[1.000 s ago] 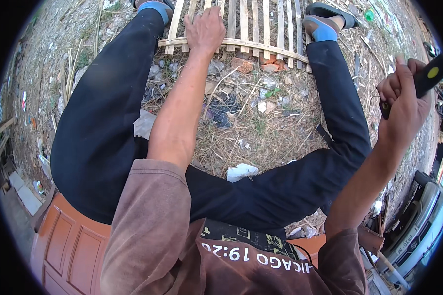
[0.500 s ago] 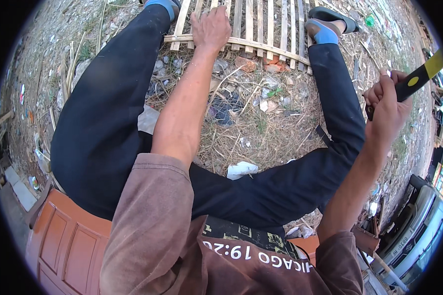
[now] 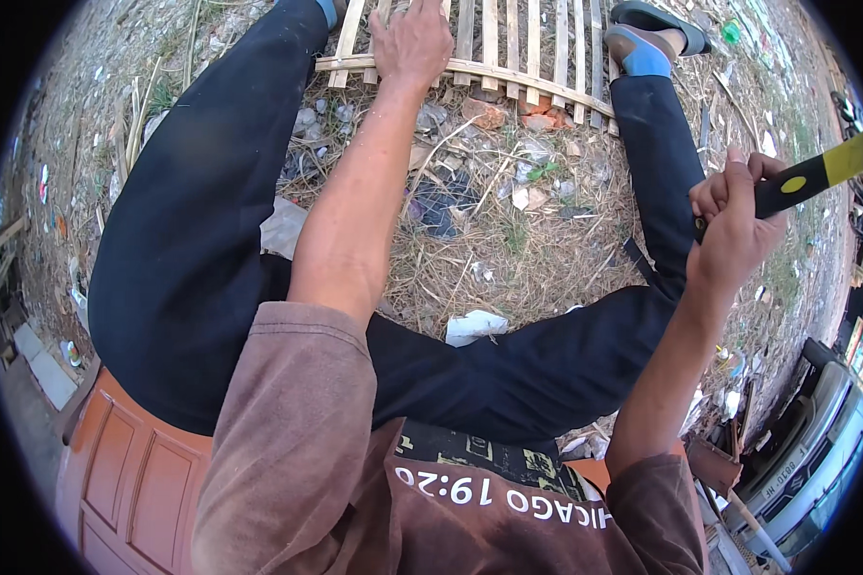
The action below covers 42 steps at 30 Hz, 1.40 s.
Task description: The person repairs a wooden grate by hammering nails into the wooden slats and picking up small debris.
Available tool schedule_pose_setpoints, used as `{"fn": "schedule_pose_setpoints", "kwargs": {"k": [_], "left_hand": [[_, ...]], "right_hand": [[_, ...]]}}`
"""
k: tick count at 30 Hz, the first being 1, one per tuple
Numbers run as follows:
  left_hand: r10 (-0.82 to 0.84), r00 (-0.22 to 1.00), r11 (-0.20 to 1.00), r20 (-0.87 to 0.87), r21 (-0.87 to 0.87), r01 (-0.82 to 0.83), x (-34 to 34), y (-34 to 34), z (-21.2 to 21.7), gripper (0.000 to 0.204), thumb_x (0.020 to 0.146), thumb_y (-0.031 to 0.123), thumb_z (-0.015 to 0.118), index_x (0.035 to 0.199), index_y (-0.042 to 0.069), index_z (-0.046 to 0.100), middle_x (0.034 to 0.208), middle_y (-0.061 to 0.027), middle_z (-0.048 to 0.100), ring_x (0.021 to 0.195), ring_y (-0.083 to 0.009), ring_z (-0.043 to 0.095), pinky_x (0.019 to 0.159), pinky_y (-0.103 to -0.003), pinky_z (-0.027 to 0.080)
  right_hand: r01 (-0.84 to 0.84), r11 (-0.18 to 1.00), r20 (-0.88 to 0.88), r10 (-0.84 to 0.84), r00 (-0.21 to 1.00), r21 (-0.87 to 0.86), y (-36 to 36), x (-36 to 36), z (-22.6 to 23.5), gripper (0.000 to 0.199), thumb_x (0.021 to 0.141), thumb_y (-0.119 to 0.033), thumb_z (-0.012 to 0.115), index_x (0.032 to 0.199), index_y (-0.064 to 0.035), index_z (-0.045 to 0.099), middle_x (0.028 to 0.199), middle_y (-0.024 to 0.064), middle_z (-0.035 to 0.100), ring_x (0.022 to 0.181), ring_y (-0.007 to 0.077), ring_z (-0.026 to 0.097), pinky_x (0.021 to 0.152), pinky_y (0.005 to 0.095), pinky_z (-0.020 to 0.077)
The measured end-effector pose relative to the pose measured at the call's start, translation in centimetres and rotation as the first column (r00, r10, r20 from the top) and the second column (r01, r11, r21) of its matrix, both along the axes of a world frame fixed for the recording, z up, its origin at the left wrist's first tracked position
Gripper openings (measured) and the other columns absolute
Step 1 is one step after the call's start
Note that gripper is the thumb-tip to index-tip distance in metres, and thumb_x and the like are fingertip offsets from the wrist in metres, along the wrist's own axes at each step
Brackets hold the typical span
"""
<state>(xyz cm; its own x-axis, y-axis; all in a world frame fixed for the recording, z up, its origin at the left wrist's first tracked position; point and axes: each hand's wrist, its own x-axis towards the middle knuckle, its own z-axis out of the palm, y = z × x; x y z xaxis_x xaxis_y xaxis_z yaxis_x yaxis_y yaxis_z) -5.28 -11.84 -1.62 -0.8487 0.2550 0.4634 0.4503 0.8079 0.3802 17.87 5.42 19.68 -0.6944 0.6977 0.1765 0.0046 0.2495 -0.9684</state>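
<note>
While the left hand (image 3: 412, 43) rests on the slatted lattice (image 3: 499, 72), fingertip pinch unclear | right hand (image 3: 738, 216) wraps a black-and-yellow handle (image 3: 815, 174), right of lattice | lattice on ground (image 3: 508, 244), legs (image 3: 657, 158) flanking it | advisable: brace lattice, grip handle firmly

Slatted panel (image 3: 490, 71) — between feet (image 3: 644, 57) (ahead) | panelled board (image 3: 113, 465) lower left | vehicle (image 3: 804, 455) — lower right
</note>
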Motion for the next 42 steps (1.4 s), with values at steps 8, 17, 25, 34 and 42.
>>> {"fn": "schedule_pose_setpoints", "kwargs": {"k": [8,17,25,34,42], "left_hand": [[0.025,0.997,0.996,0.072,-0.088,-0.019,0.0,-0.2,-0.7,0.029,0.093,0.022,0.05,0.119,0.013,0.059,0.107,-0.0112,0.069,0.1,-0.0314,0.065,0.104,-0.056,0.032],[0.003,0.996,0.994,0.089,-0.11,0.007,-0.4,0.2,-1.5,0.032,0.097,0.024,0.046,0.127,0.016,0.056,0.116,-0.0091,0.067,0.102,-0.0306,0.066,0.108,-0.058,0.028],[0.03,0.995,0.996,0.093,-0.09,-0.022,-0.3,-0.9,-1.9,0.034,0.097,0.025,0.045,0.127,0.015,0.058,0.119,-0.0096,0.067,0.104,-0.0321,0.066,0.107,-0.058,0.03],[0.016,0.995,0.994,0.094,-0.108,-0.006,0.0,1.8,-1.0,0.026,0.097,0.023,0.047,0.118,0.014,0.059,0.108,-0.0075,0.07,0.095,-0.0303,0.068,0.106,-0.058,0.029],[0.019,0.997,0.994,0.069,-0.105,-0.012,0.1,-0.4,-0.7,0.03,0.096,0.023,0.048,0.123,0.014,0.057,0.112,-0.0078,0.069,0.099,-0.0305,0.067,0.107,-0.058,0.028]], "right_hand": [[-0.038,0.999,0.696,0.003,0.718,0.034,0.4,5.3,-10.2,0.003,0.083,-0.003,0.055,0.082,-0.0006,0.054,0.065,0.0058,0.05,0.059,0.0142,0.05,0.059,0.0309,0.0425],[-0.056,0.996,0.694,-0.003,0.719,0.063,-0.3,5.5,-15.4,0.01,0.088,-0.007,0.06,0.085,0.0015,0.056,0.065,0.0073,0.053,0.062,0.0142,0.054,0.062,0.033,0.0444],[0.048,0.993,0.416,0.0,0.909,-0.107,-0.5,1.8,-3.8,0.015,0.09,-0.001,0.056,0.083,-0.0069,0.045,0.061,-0.0023,0.043,0.046,0.0051,0.04,0.042,0.0234,0.033],[-0.069,0.989,0.725,-0.05,0.687,0.134,2.1,7.5,-17.2,0.01,0.084,-0.005,0.058,0.076,-0.0032,0.053,0.063,0.0032,0.05,0.057,0.012,0.05,0.056,0.0322,0.0423],[0.031,0.999,0.276,-0.024,0.961,-0.021,-0.7,2.3,-10.7,0.008,0.088,-0.003,0.056,0.083,-0.0033,0.05,0.062,0.0001,0.048,0.051,0.0093,0.048,0.048,0.0297,0.0405]]}}
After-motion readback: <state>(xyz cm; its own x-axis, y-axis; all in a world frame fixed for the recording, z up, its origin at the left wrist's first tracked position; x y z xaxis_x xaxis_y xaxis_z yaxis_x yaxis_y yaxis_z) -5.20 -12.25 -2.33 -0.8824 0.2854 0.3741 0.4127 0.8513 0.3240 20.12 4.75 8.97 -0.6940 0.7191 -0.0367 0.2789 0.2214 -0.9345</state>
